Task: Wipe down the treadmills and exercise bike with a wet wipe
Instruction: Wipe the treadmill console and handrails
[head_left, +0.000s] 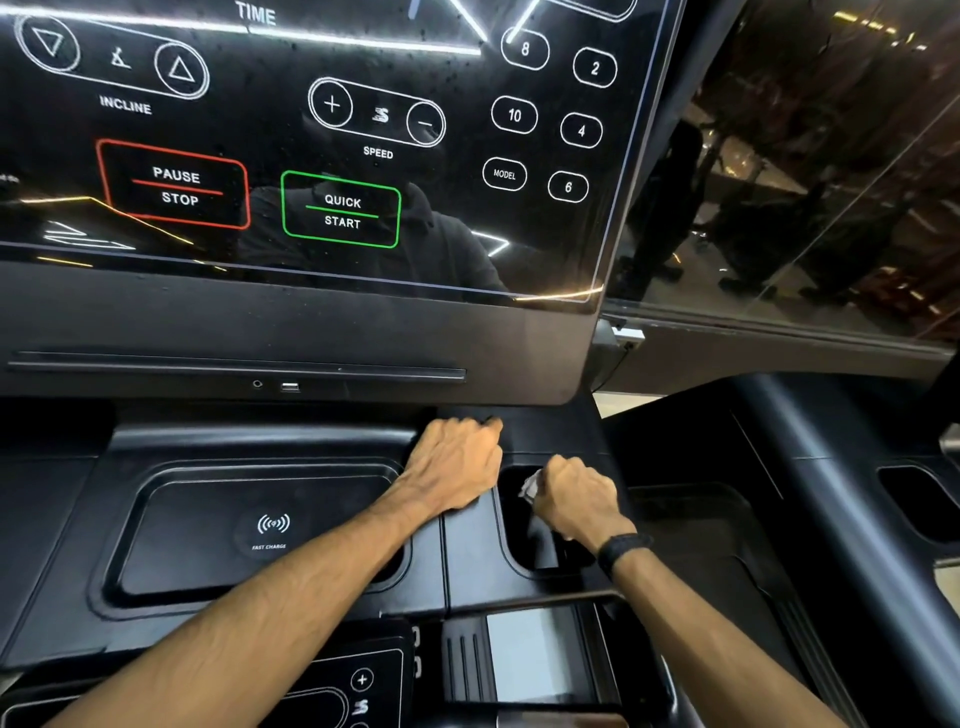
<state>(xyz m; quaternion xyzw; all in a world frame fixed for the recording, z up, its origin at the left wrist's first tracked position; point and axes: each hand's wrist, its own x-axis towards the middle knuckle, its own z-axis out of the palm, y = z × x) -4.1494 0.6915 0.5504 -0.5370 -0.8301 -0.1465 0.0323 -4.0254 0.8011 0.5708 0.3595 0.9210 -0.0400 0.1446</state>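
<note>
The crumpled white wet wipe (531, 487) is pinched in the curled fingers of the right hand (576, 501), which is lowered into the deep black cup-holder recess (540, 551) of the black plastic treadmill console (467, 561). The left hand (454, 467) is rested knuckles-up on the ledge just left of that recess; its fingers are bent under, and no object is seen in them.

Little of the wipe protrudes beyond the fingertips. It is judged that the wipe could be dropped to the recess floor if the pinch is loosened, or that the lower wall could be missed because the narrow opening crowds the knuckles.

Above the fingers, the glossy black touch panel (363, 156) is marked with the red PAUSE/STOP key (174, 186) and the green QUICK START key (342, 212); an upward sweep of either hand could brush them. Left of the left hand lies the shallow wireless charging tray (270, 530). A black wristband (621, 551) is worn behind the right hand and could catch the recess rim.
</note>
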